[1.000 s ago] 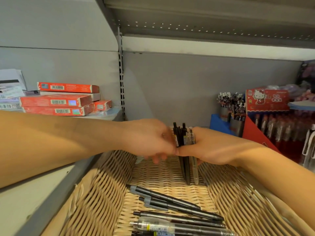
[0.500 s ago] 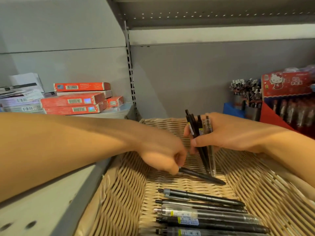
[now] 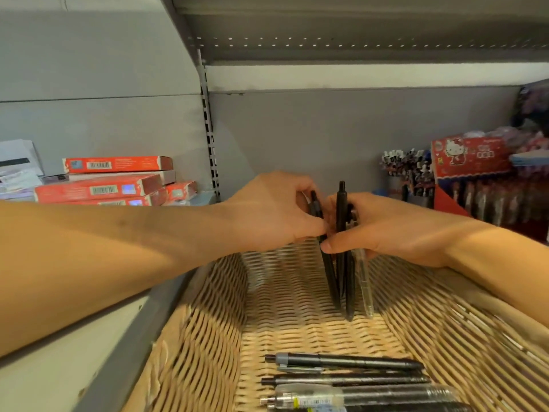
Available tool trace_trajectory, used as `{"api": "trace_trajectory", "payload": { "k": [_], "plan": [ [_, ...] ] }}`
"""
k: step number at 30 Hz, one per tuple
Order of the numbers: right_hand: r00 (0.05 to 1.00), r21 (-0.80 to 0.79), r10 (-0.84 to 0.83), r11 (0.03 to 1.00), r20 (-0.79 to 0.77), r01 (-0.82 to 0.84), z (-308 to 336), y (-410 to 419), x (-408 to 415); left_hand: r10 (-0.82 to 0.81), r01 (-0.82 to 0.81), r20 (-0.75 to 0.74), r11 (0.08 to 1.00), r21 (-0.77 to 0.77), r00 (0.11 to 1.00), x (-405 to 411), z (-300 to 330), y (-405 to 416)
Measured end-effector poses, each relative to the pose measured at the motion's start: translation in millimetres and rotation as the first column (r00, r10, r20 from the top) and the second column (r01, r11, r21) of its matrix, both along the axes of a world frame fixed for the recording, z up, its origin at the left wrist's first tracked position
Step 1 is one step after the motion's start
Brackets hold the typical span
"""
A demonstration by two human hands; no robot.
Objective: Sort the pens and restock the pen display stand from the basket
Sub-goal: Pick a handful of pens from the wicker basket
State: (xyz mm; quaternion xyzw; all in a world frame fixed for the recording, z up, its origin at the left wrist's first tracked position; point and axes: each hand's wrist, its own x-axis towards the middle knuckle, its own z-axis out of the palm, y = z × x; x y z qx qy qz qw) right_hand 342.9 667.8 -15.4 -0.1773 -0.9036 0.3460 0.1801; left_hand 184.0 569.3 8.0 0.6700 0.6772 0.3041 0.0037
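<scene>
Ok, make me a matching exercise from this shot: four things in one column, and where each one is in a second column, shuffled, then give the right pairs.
Things
1. bundle of upright pens
2. single black pen
3. loose pens
4. red boxes

Places
A. stacked on the shelf at left
B. lying flat on the wicker basket floor
C. gripped by the right hand
D. pinched by the left hand

Pairs: 1-C, 2-D, 3-B, 4-A
</scene>
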Motion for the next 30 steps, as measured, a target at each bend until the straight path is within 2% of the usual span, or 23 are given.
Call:
{"api": "trace_trajectory", "payload": {
  "k": [3,5,7,8,9,10,12,14,16,20,24,27,29,30],
  "plan": [
    [0.998,0.02,0.012,1.0,0.068,-0.014,0.7,-3.2,0.9,-0.083,0.093,0.133,0.994,-0.066,0.988,2.5,-0.1,-0.8],
    [0.996,0.057,0.012,0.998,0.089,-0.017,1.0,-4.1,1.7,-0.106,0.143,0.272,0.983,-0.117,0.956,1.5,-1.5,-0.4],
    [0.996,0.088,0.01,0.996,0.084,-0.017,1.3,-4.4,2.1,-0.079,0.188,0.479,0.965,-0.184,0.874,-1.9,-3.5,1.3],
    [0.997,0.1,0.011,0.995,0.08,-0.019,1.4,-4.9,2.6,-0.056,0.204,0.536,0.954,-0.22,0.842,-3.5,-4.7,1.5],
    [0.997,0.112,0.013,0.993,0.075,-0.021,2.0,-4.9,2.9,-0.034,0.209,0.527,0.938,-0.277,0.849,-4.8,-5.7,1.8],
    [0.998,0.124,0.009,0.992,0.069,-0.018,2.4,-4.5,3.1,-0.019,0.198,0.439,0.91,-0.365,0.898,-6.8,-7.1,1.9],
    [0.998,0.138,-0.03,0.99,0.051,0.023,3.5,-4.1,3.0,-0.092,0.142,0.114,0.798,-0.586,0.989,-8.7,-9.0,-1.3],
    [0.998,0.131,-0.058,0.99,0.032,0.054,4.8,-3.8,4.3,-0.244,0.094,-0.084,0.634,-0.768,0.966,-4.2,-12.2,-6.2],
    [0.997,0.148,-0.051,0.988,0.051,0.043,4.1,-3.6,5.6,-0.344,0.047,-0.163,0.528,-0.848,0.925,3.6,-16.0,-10.5],
    [0.994,0.191,-0.041,0.981,0.099,0.021,2.2,-3.6,5.5,-0.517,0.01,-0.34,0.56,-0.828,0.785,9.0,-18.0,-10.4],
    [0.991,0.184,-0.041,0.983,0.131,0.017,2.3,-1.8,7.9,-0.549,-0.003,-0.342,0.525,-0.851,0.763,9.4,-17.6,-11.1],
    [0.977,0.14,0.003,0.99,0.211,-0.034,0.8,-4.2,8.9,-0.569,-0.017,-0.379,0.539,-0.842,0.73,9.7,-19.6,-10.5],
    [0.974,0.131,0.002,0.991,0.225,-0.033,-0.4,-3.2,9.0,-0.526,-0.009,-0.373,0.57,-0.822,0.764,7.5,-19.7,-10.9],
    [0.978,0.12,-0.003,0.993,0.211,-0.023,-0.2,-3.1,9.6,-0.476,0.024,-0.317,0.582,-0.813,0.82,5.6,-18.7,-10.2]
  ]
}}
